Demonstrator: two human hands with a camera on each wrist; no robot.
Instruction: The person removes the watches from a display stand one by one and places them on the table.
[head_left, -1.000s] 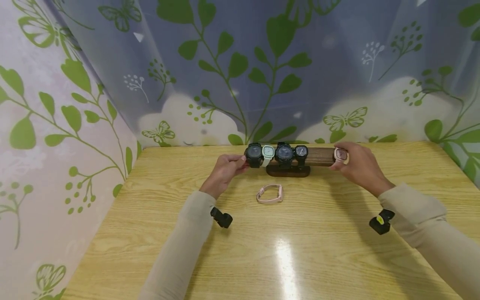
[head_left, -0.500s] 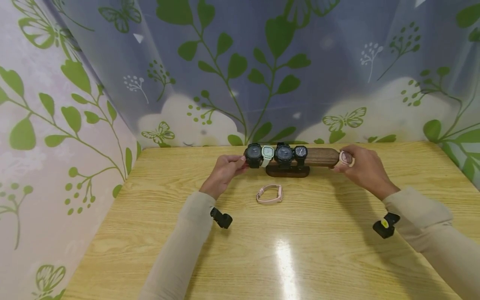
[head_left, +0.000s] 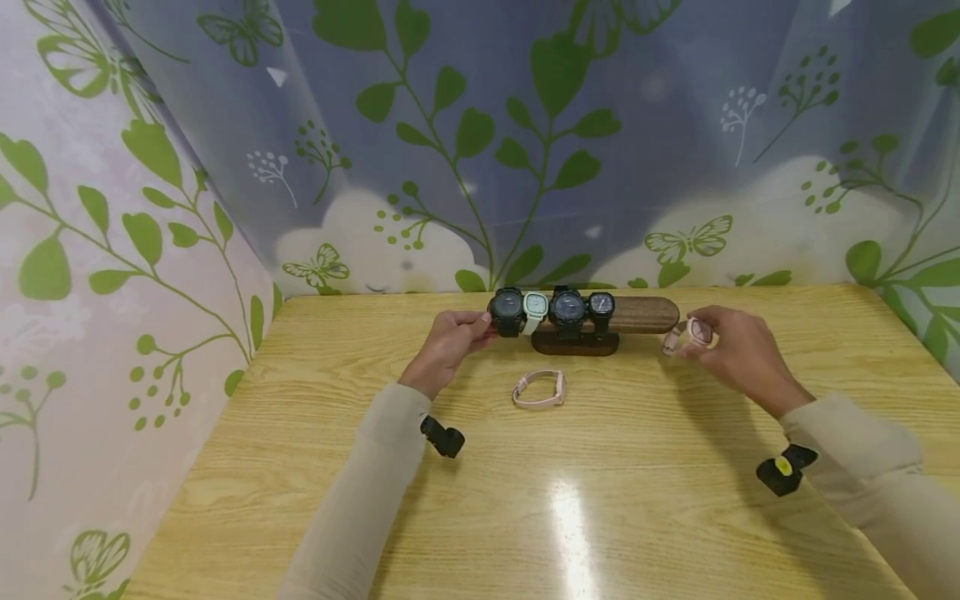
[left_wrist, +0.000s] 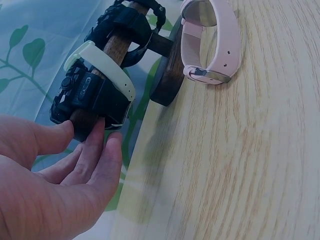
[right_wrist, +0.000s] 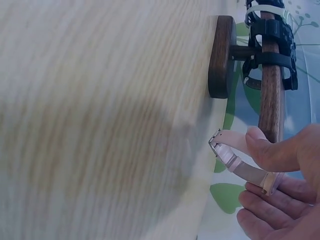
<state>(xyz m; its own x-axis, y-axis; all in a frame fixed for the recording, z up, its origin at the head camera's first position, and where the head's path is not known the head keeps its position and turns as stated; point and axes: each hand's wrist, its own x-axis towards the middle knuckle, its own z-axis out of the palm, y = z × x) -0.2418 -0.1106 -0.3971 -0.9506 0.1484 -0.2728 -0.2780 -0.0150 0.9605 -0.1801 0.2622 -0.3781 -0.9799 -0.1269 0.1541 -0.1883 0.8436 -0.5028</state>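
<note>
A dark wooden watch stand (head_left: 645, 314) stands at the back of the table. Its bar carries two chunky black watches (head_left: 567, 307), a mint-green watch (head_left: 536, 305) and a smaller black watch (head_left: 602, 304). My left hand (head_left: 452, 340) pinches the bar's left end, thumb and fingertips beside the outermost black watch (left_wrist: 92, 95). Just off the bar's right end, my right hand (head_left: 738, 350) holds a pink square-faced watch (head_left: 700, 332). Its buckled strap loop (right_wrist: 235, 162) hangs from thumb and fingers in the right wrist view. Another pink watch (head_left: 540, 390) lies on the table before the stand.
The light wood-grain table (head_left: 480, 500) meets a leaf-patterned curtain (head_left: 450, 167) close behind the stand. A second patterned sheet (head_left: 127, 275) borders the left side. The stand's dark base (head_left: 575, 343) sits under the bar's middle.
The pink watch has slid off the right end of the bar in my right hand, which moved right and slightly toward me. My left hand has stayed at the bar's left end.
</note>
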